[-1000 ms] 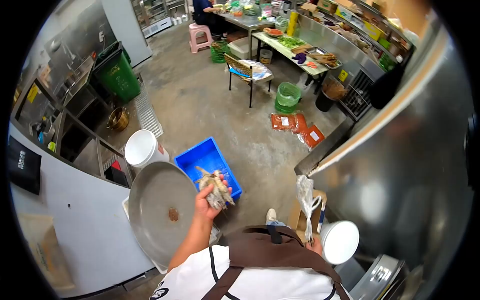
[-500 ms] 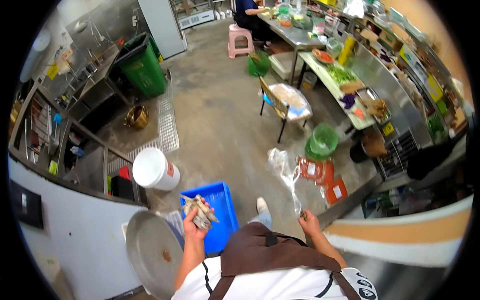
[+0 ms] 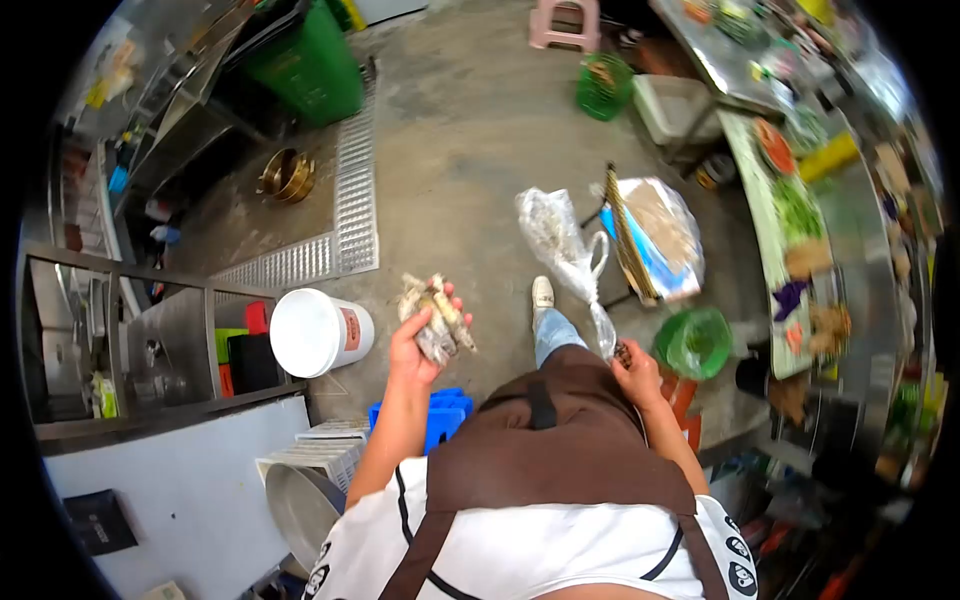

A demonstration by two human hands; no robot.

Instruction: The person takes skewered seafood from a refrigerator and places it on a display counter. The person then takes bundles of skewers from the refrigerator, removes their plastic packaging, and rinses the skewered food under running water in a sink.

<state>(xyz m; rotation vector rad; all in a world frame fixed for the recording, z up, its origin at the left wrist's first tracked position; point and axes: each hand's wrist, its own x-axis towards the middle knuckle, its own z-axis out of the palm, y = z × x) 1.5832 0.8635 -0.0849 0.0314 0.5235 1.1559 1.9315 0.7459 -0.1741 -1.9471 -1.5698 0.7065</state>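
Observation:
My left hand (image 3: 408, 350) is closed around a bunch of pale, grey-brown root-like pieces (image 3: 440, 325), held up over the floor. Their exact kind is hard to make out. From my right hand (image 3: 638, 380) a clear plastic bag (image 3: 565, 245) stretches forward, its twisted end gripped in the fingers. Something small and dark brown (image 3: 623, 353) also shows between those fingers, too small to name. The bag looks thin and crumpled, and its wide part hangs near the chair.
Left are a white bucket (image 3: 322, 335), a blue crate (image 3: 440, 420) and a large metal pan (image 3: 300, 515). On the right stand a chair bearing a plastic-wrapped load (image 3: 655, 240), a green basket (image 3: 695, 343) and a long table (image 3: 752, 190). A drain grate (image 3: 355, 200) crosses the floor.
I have moved forward, so the blue crate and pan now sit lower in view. My left hand, still holding the pieces, is past the crate. The bag has come along in my right hand.

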